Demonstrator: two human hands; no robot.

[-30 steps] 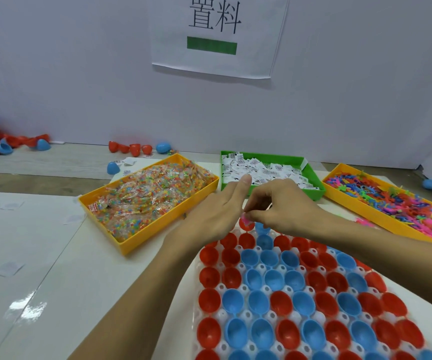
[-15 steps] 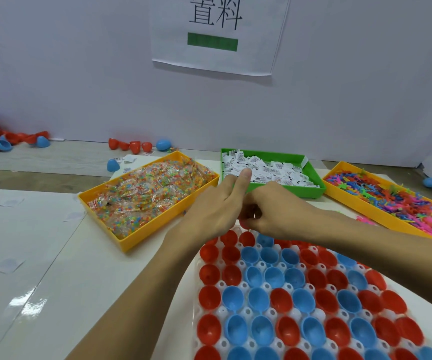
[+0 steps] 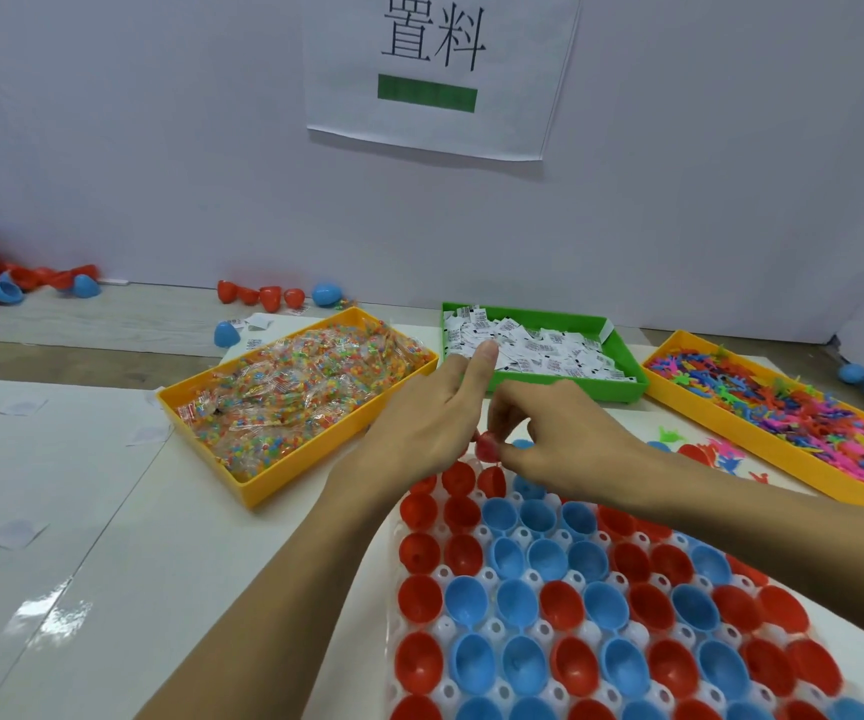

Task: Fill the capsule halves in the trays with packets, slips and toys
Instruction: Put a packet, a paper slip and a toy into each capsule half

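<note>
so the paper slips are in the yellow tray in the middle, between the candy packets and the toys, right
Not quite: in the head view the paper slips lie in a green tray, not a yellow one. The rest holds: it sits in the middle, between the candy packets and the toys, which are the ones in yellow trays.

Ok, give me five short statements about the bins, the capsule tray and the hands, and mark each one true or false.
1. The green bin holds white paper slips. True.
2. The left hand rests inside the packet bin. False: it is above the tray's far edge, beside the right hand.
3. The capsule halves in the tray are red and blue. True.
4. The colourful toys lie in a green bin. False: theirs is yellow.
5. Every capsule half sits in the tray. False: loose halves lie near the wall.
</note>
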